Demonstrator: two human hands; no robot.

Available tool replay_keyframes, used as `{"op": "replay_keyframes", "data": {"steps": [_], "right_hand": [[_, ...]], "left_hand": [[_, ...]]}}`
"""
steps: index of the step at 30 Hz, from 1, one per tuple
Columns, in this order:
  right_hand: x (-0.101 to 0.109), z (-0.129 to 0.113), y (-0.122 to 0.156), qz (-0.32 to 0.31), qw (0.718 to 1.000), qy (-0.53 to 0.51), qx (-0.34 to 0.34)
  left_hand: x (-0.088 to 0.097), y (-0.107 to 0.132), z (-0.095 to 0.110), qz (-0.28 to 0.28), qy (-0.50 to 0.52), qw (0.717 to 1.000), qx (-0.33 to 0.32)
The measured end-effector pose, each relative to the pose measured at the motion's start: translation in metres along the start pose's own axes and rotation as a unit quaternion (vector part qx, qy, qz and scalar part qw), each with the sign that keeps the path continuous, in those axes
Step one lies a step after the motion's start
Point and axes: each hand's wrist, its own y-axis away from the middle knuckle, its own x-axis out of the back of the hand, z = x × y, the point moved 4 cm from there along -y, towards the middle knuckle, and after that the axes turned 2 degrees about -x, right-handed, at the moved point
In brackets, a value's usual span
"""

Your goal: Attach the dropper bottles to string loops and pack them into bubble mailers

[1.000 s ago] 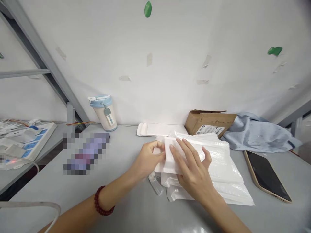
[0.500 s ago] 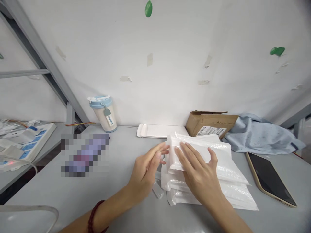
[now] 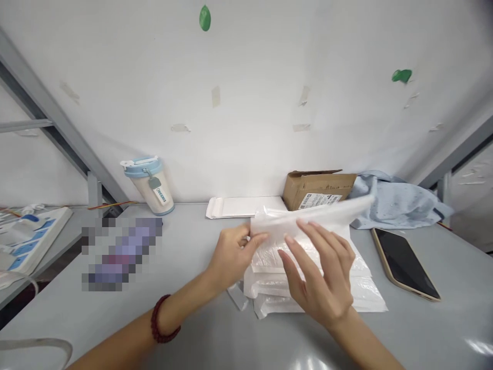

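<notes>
Several white bubble mailers [image 3: 364, 293] lie in an overlapping stack on the grey table. My left hand [image 3: 231, 254], with a dark red bead bracelet on its wrist, pinches the left end of the top bubble mailer [image 3: 275, 222]. This mailer is raised and tilted off the others, its right end smeared by motion. Over the stack is my right hand [image 3: 323, 272], fingers apart and holding nothing. Whether its fingertips touch the raised mailer is unclear. A small clear plastic piece [image 3: 238, 295] lies beside the stack, under my left wrist.
Behind the stack are a flat white packet [image 3: 246, 206], a cardboard box [image 3: 321, 187] and a light blue cloth [image 3: 400, 200]. A phone [image 3: 404, 262] lies at right. Leftward stand a tumbler [image 3: 152, 187], a pixelated purple item [image 3: 127, 252] and a power strip [image 3: 34, 241].
My left hand has taken hold of the top mailer's left end, and the mailer has tilted up. My right hand has come off its surface. The whole view has shifted.
</notes>
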Motion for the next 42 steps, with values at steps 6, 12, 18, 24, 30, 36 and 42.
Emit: {"op": "replay_keyframes", "data": {"steps": [6, 12, 18, 24, 30, 36, 42], "right_hand": [[-0.028, 0.026, 0.006, -0.19, 0.977, 0.077, -0.051], [-0.048, 0.037, 0.026, -0.346, 0.933, 0.096, -0.033], [-0.05, 0.035, 0.027, -0.335, 0.935, 0.112, -0.014], [-0.054, 0.036, 0.028, -0.344, 0.933, 0.108, -0.014], [-0.055, 0.037, 0.028, -0.353, 0.93, 0.098, -0.018], [-0.055, 0.037, 0.028, -0.343, 0.935, 0.072, -0.043], [-0.038, 0.029, 0.01, -0.142, 0.984, -0.086, -0.059]], "left_hand": [[-0.008, -0.034, -0.016, -0.135, 0.11, 0.973, 0.152], [0.025, -0.064, -0.059, -0.085, -0.261, 0.959, 0.074], [0.047, -0.078, -0.095, -0.106, -0.345, 0.933, -0.006], [0.038, -0.077, -0.107, -0.114, -0.378, 0.918, -0.032], [0.035, -0.082, -0.11, -0.103, -0.393, 0.913, -0.042], [0.049, -0.08, -0.084, -0.016, -0.427, 0.9, -0.087], [0.032, -0.017, -0.031, 0.039, -0.483, 0.79, -0.376]]}}
